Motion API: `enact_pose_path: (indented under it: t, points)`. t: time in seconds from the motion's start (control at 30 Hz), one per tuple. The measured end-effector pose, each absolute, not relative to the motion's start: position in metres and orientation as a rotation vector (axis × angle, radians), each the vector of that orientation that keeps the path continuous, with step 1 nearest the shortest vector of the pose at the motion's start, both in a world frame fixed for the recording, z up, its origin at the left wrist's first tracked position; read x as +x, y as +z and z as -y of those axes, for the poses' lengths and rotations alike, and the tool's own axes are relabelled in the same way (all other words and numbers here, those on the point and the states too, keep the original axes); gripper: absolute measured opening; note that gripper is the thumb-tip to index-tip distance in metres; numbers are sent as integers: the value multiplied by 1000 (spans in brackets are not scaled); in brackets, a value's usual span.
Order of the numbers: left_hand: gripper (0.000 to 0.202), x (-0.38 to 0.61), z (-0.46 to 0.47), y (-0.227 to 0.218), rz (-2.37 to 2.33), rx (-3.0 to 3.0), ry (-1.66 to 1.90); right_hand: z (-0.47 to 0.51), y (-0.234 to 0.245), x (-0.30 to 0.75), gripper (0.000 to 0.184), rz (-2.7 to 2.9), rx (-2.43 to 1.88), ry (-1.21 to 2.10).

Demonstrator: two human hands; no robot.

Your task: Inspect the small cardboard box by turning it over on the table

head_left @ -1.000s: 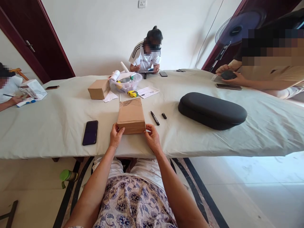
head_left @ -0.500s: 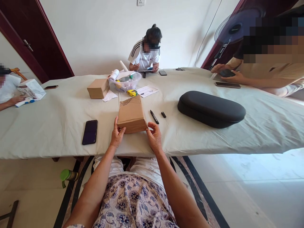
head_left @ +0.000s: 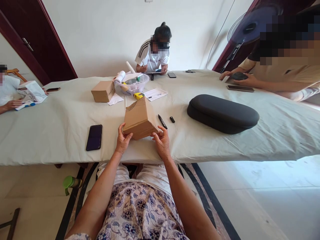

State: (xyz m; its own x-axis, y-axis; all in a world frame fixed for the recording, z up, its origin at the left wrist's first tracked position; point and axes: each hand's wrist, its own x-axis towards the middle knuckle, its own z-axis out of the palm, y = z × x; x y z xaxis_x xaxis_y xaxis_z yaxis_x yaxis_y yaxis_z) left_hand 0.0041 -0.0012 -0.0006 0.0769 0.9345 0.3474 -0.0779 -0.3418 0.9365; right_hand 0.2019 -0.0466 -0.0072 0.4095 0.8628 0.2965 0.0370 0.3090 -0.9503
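While the box [head_left: 140,117] is tilted between them, the left hand [head_left: 122,140] grips its near left corner, the right hand [head_left: 162,141] its near right.

The cardboard box [head_left: 140,116] is between the left hand [head_left: 122,140] and the right hand [head_left: 161,141]. A smartphone [head_left: 94,137] lies to its left; to its right lie a marker [head_left: 162,122], a cap [head_left: 172,119], then a case [head_left: 222,114]. Behind it are a tape measure [head_left: 138,96] and a basin [head_left: 136,89].

Arms [head_left: 98,193] extended to the cardboard box [head_left: 138,116]; left hand [head_left: 122,140] grips its near-left corner, right hand [head_left: 162,142] its near-right, both curled.
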Motion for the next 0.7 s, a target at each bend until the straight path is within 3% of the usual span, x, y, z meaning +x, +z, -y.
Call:
enact_pose_path:
  t: [0.13, 0.3, 0.47, 0.7]
  points:
    - [77, 6, 4, 3, -885, 1434, 1431, 42, -12, 202, 70, 1067, -1116, 728]
    - [73, 6, 6, 6, -882, 1426, 1331, 39, -18, 202, 59, 1222, -1289, 729]
    - [71, 5, 3, 3, -893, 1430, 1309, 44, -14, 199, 70, 1372, -1284, 748]
    - [41, 4, 4, -1, -1243, 1719, 1319, 41, -13, 202, 65, 1297, -1175, 726]
